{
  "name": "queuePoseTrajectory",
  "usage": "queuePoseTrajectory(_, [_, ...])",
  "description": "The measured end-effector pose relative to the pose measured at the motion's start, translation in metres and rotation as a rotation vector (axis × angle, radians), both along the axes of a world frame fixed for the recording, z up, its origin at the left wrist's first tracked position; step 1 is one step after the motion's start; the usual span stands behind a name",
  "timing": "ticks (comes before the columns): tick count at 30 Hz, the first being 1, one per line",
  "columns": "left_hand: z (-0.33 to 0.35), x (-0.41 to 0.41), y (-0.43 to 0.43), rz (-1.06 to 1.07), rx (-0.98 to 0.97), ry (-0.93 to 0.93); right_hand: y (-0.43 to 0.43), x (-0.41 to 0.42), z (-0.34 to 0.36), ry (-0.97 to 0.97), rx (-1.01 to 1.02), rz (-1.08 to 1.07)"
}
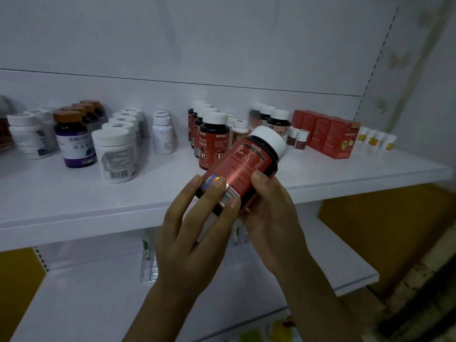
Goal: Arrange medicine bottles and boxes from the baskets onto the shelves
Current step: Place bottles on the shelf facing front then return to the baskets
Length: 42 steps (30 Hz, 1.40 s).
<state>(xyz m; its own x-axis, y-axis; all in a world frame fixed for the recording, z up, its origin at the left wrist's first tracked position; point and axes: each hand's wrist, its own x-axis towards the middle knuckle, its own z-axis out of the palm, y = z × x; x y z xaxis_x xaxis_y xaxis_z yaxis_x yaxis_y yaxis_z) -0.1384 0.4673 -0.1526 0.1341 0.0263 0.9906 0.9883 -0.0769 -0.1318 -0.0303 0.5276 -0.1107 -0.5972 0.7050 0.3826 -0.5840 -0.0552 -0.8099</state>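
Both hands hold one red-labelled bottle (249,164) with a white cap, tilted so the cap points up and right, in front of the upper shelf (98,206). My left hand (195,233) grips its base with fingertips over the barcode. My right hand (269,215) cups the lower side, thumb on the label. Directly behind it on the shelf stands a row of matching red-labelled bottles (212,137). No basket is in view.
The upper shelf also carries white bottles (116,154), a purple-labelled bottle (74,141), red boxes (338,137) and small yellow-labelled bottles (380,140) at the right. A lower shelf (320,255) holds blister packs (148,267). Yellow panels flank the unit.
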Motion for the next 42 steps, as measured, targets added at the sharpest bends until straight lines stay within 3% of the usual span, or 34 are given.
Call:
queuePoseTrajectory(2, [-0.006, -0.001, 0.000, -0.040, -0.063, -0.026, 0.002, 0.004, 0.003, -0.048, 0.077, -0.104])
queuePoseTrajectory(7, [0.002, -0.013, 0.003, -0.117, -0.269, -0.248, 0.034, 0.005, 0.022, -0.192, 0.293, -0.594])
queuePoseTrajectory(9, [0.020, -0.022, 0.009, -0.142, -0.333, -0.368, 0.051, -0.006, 0.026, -0.269, 0.371, -0.672])
queuePoseTrajectory(12, [0.046, -0.034, 0.022, -0.261, -0.485, -0.556, 0.064, -0.028, 0.019, -0.368, 0.412, -0.660])
queuePoseTrajectory(18, [0.049, -0.052, 0.043, -0.314, -0.656, -0.705, 0.062, -0.048, 0.007, -0.508, 0.424, -0.709])
queuePoseTrajectory(27, [0.055, -0.049, 0.037, -0.270, -0.941, -0.636, 0.068, -0.047, 0.003, -0.608, 0.488, -0.720])
queuePoseTrajectory(34, [0.049, -0.049, 0.053, -0.086, -0.870, -0.651, 0.068, -0.049, 0.007, -0.666, 0.503, -0.720])
queuePoseTrajectory(37, [0.048, -0.051, 0.054, -0.109, -0.886, -0.671, 0.067, -0.049, 0.007, -0.684, 0.522, -0.701])
queuePoseTrajectory(42, [0.055, -0.051, 0.048, -0.237, -0.874, -0.755, 0.065, -0.037, 0.035, -0.472, 0.486, -0.742])
